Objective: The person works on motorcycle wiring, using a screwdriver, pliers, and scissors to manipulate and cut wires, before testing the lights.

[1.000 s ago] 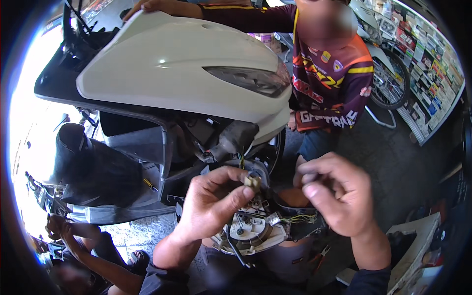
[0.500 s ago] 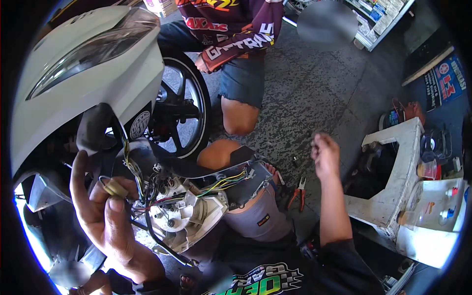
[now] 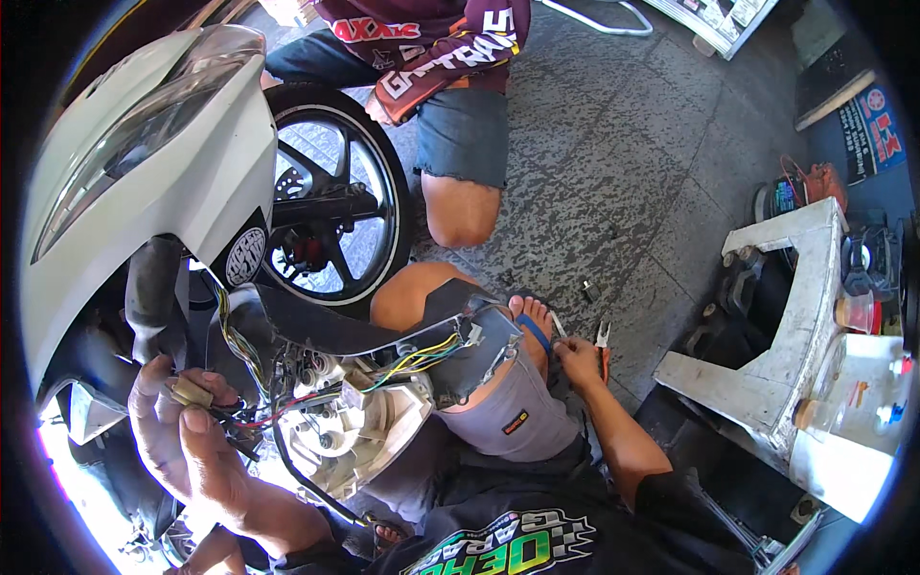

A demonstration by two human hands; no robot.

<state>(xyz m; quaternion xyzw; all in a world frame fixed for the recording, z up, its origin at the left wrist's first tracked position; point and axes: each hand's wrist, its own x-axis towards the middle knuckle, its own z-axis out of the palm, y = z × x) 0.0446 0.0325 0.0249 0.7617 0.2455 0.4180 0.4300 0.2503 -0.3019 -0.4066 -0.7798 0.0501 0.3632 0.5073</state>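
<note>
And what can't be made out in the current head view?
All in the head view:
Right hand: its own back hides what, if anything, it grips.
Tan connector: underside hidden by the left hand.
Co-worker: head cut off by the top edge.
White scooter: partly cut off by the left rim.
Small dark item near the pliers: too small to identify.

Our right hand (image 3: 578, 364) hides part of the orange-handled pliers (image 3: 604, 358).
We cannot tell whether it grips them; our left hand (image 3: 213, 450) covers some of the tan connector (image 3: 193, 391); the top edge cuts off the co-worker's (image 3: 426, 53) head; one dark bit (image 3: 589, 289) on the floor (image 3: 585, 144) is too small to identify.
</note>
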